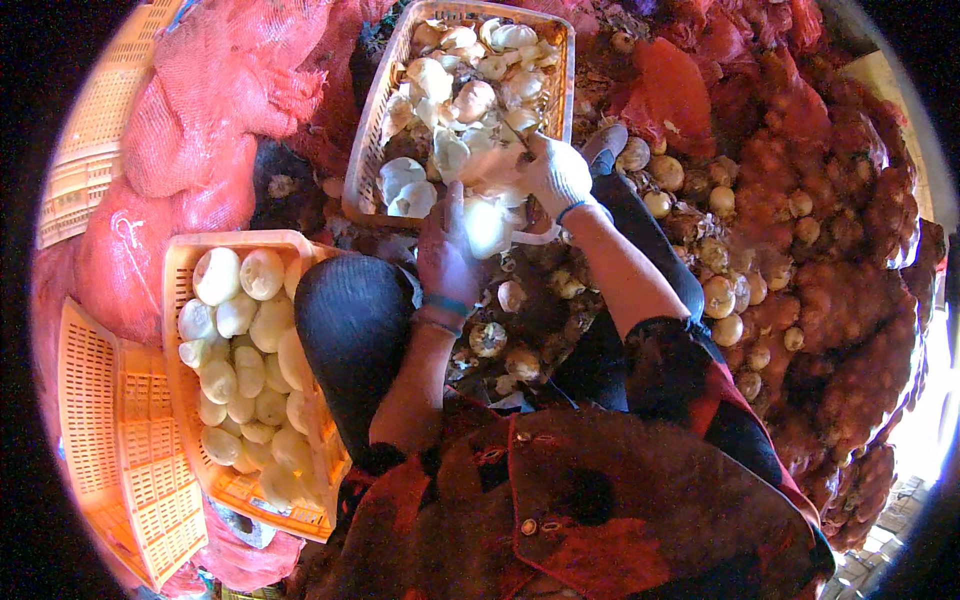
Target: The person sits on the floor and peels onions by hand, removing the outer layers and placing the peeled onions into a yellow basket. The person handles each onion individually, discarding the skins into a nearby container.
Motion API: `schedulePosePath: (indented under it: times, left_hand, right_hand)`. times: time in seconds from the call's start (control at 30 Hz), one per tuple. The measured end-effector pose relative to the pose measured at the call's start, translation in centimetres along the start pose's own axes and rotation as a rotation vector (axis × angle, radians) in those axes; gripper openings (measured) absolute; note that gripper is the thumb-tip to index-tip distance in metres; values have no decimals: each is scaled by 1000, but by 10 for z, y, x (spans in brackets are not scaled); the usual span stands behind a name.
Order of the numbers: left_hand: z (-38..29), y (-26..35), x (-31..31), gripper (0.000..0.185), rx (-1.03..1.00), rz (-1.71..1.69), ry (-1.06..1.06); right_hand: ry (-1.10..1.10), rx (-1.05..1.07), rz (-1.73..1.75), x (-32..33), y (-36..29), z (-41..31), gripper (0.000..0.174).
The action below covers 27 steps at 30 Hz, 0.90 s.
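Note:
A pale peeled onion [486, 225] is in my left hand [448, 251], just over the near edge of an orange plastic crate [358, 169]; hand and onion are blurred. My right hand [556, 176], in a white knit glove, is close on the onion's upper right. From its fist a thin dark tool [516, 138] sticks out, seemingly a small knife, its handle hidden by the fingers. Loose onion skins [450, 154] and unpeeled-looking onions [474, 101] fill the crate beneath both hands.
Left of my knee [352, 337] stands an orange crate [247, 238] of peeled onions [250, 371], beside another orange crate [150, 450]. Red mesh sacks [202, 112] are piled at left. Unpeeled onions [718, 296] lie on the ground at right, against full mesh sacks [840, 322].

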State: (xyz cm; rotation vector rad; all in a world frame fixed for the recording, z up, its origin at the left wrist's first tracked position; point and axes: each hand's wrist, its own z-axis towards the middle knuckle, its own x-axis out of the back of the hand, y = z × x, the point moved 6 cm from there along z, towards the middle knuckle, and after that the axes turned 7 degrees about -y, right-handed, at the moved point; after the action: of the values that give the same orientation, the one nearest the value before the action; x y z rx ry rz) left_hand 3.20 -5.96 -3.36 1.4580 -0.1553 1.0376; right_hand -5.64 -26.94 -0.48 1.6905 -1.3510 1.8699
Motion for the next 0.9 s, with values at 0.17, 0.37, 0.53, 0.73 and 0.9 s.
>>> schedulePosePath:
  times: [0.17,0.37,0.53,0.73,0.9]
  left_hand:
    - [-1,-17,4,103,108,-304,131]
    - [5,1,8,107,127,-164,61]
    - [-4,14,31,93,273,271,-114]
    - [-5,2,28,94,205,154,0]
    - [-2,8,25,104,277,159,-113]
  right_hand:
    - [-51,-39,122,20,14,-10,34]
    - [-235,266,604,-19,-24,-96,49]
    - [-353,145,431,-18,-43,-127,73]
    - [-370,265,129,-5,-65,-151,82]
    - [-296,278,54,-17,-57,-138,93]
